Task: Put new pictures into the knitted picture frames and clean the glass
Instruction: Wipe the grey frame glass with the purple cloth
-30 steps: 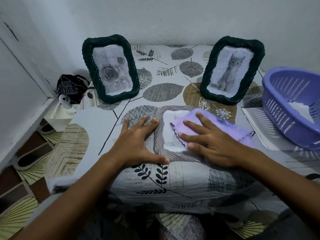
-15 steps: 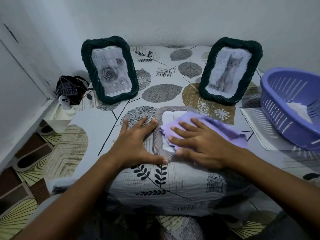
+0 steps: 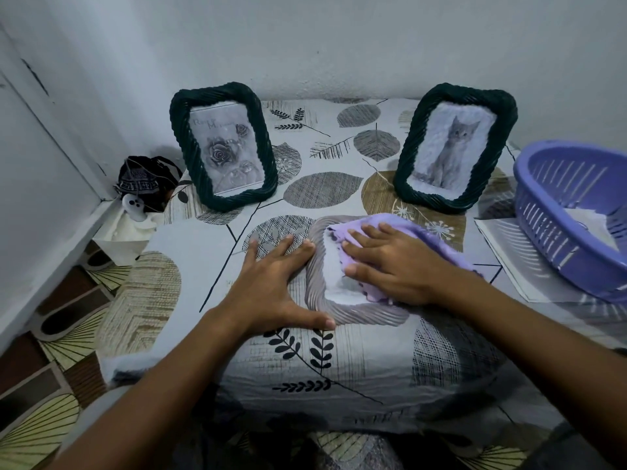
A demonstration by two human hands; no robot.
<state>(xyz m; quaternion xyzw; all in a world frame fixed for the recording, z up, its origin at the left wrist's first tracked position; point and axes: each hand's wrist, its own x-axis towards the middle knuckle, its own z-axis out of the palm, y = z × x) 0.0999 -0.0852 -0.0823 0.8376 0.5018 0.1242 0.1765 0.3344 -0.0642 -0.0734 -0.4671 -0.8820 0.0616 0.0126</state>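
The right hand (image 3: 390, 266) with the purple cloth (image 3: 417, 235) has moved a little up and to the right since half a second ago, so more glass (image 3: 334, 283) shows at the left of the grey frame (image 3: 317, 266).

The grey frame lies flat near the front edge of the table (image 3: 190, 276), on the leaf-patterned cover. The right hand presses the cloth on the glass with straight, slightly spread fingers. The left hand (image 3: 271, 286) lies flat at 9 o'clock of the frame, fingers wide, thumb along its lower edge. At 11 o'clock stands a dark green frame with roses (image 3: 222, 147), at 1 o'clock a dark green frame with a cat (image 3: 454, 147), both upright. At 3 o'clock a purple basket (image 3: 556, 239) rests on a sheet of paper (image 3: 509, 262).
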